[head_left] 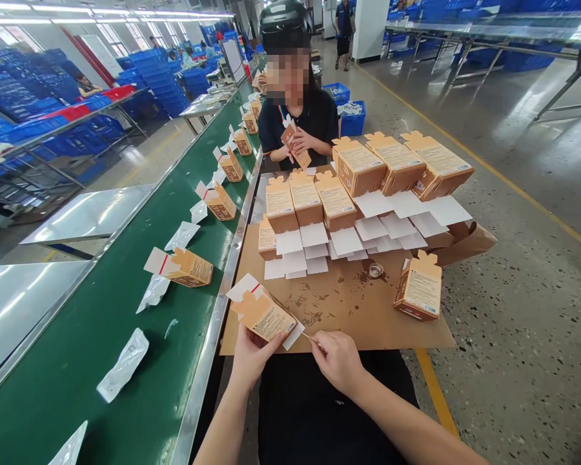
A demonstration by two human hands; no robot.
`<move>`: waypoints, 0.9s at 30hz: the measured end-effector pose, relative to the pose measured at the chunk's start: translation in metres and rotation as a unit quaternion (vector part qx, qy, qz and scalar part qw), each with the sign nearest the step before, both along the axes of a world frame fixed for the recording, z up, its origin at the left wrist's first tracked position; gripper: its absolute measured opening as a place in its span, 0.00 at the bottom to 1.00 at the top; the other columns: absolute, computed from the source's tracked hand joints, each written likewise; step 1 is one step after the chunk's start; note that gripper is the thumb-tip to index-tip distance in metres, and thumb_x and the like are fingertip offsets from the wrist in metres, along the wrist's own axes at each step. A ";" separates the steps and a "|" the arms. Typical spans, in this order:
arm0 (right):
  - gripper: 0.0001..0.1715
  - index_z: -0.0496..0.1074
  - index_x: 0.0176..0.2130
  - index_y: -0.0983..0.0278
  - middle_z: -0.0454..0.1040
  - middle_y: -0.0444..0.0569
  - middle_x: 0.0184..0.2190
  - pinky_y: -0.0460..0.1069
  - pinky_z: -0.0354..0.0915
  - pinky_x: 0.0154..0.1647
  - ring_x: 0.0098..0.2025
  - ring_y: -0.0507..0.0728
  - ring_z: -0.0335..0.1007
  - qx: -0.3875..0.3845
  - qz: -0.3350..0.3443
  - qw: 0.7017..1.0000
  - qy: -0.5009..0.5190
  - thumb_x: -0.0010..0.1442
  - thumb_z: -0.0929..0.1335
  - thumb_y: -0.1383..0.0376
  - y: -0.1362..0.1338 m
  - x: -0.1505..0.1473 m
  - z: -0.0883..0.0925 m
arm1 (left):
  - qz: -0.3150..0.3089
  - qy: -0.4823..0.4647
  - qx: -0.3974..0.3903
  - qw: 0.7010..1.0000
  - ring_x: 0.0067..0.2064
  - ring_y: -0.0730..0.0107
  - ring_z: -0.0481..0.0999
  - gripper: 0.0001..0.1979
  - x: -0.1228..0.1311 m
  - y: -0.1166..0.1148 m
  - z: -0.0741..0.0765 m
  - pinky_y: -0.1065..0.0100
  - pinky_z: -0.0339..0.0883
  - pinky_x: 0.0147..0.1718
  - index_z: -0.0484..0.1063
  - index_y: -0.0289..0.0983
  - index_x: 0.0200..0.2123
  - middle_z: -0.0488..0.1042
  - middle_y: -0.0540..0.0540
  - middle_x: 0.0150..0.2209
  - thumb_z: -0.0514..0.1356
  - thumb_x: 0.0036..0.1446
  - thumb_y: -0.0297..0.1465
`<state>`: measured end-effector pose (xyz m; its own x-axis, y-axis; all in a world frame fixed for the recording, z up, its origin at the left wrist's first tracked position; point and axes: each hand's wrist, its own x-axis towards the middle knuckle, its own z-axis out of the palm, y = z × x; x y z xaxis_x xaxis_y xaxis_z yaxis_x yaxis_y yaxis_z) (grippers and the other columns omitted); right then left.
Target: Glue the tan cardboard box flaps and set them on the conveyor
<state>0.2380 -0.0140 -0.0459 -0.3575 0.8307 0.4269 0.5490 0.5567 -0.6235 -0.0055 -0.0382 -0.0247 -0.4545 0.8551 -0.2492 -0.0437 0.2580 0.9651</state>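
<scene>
My left hand (252, 354) is closed around the lower side of a brown cardboard box (267, 316), tilted above the near edge of the work surface. White flaps stick out at both of its ends, one with a red stripe. Close by on the right, my right hand (337, 361) pinches a thin stick (308, 336) whose tip is at the box's white end flap (294, 337). Whether the tip touches the flap I cannot tell. A shallow round dish (375, 270) stands on the brown cardboard sheet (341, 316) amid dark wet spots.
Stacked brown boxes (337, 200) with white flaps rise at the back; another box (419, 287) stands on the right. Left of me runs a green conveyor belt (111, 310) carrying boxes and silvery pouches (124, 365). Across the table, a co-worker (297, 103) holds a box.
</scene>
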 end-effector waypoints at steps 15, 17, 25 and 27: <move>0.20 0.75 0.31 0.55 0.71 0.40 0.20 0.49 0.64 0.28 0.20 0.54 0.68 -0.089 -0.079 0.988 0.096 0.78 0.69 0.63 -0.017 0.037 0.003 | 0.032 0.242 0.013 0.970 0.51 0.37 0.92 0.39 0.032 -0.020 -0.009 0.47 0.87 0.47 0.72 0.44 0.57 0.88 0.37 0.50 0.81 0.50 0.54; 0.20 0.75 0.30 0.56 0.69 0.39 0.19 0.48 0.63 0.26 0.19 0.54 0.66 -0.101 -0.067 0.986 0.111 0.77 0.70 0.63 -0.017 0.038 0.004 | 0.026 0.247 0.009 0.969 0.49 0.35 0.92 0.38 0.032 -0.016 -0.016 0.47 0.86 0.44 0.71 0.45 0.55 0.88 0.36 0.49 0.80 0.49 0.55; 0.25 0.80 0.29 0.58 0.65 0.39 0.19 0.47 0.59 0.22 0.19 0.52 0.59 -0.143 -0.070 0.974 0.164 0.78 0.72 0.52 -0.010 0.065 0.009 | 0.173 0.302 -0.043 0.937 0.56 0.33 0.90 0.40 -0.034 -0.003 0.005 0.38 0.85 0.55 0.66 0.47 0.52 0.86 0.39 0.51 0.82 0.43 0.51; 0.29 0.80 0.28 0.58 0.63 0.39 0.20 0.47 0.59 0.21 0.19 0.52 0.57 -0.159 -0.079 0.970 0.168 0.78 0.72 0.48 -0.009 0.072 0.010 | 0.238 0.309 -0.087 0.917 0.59 0.29 0.89 0.41 -0.072 -0.015 0.019 0.32 0.84 0.59 0.63 0.49 0.50 0.84 0.41 0.50 0.83 0.41 0.49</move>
<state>0.3100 -0.0235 -0.0359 -0.0997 0.9726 0.2102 0.3477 0.2320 -0.9085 -0.0778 -0.0528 -0.0058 -0.8663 0.4950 0.0674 0.3495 0.5042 0.7897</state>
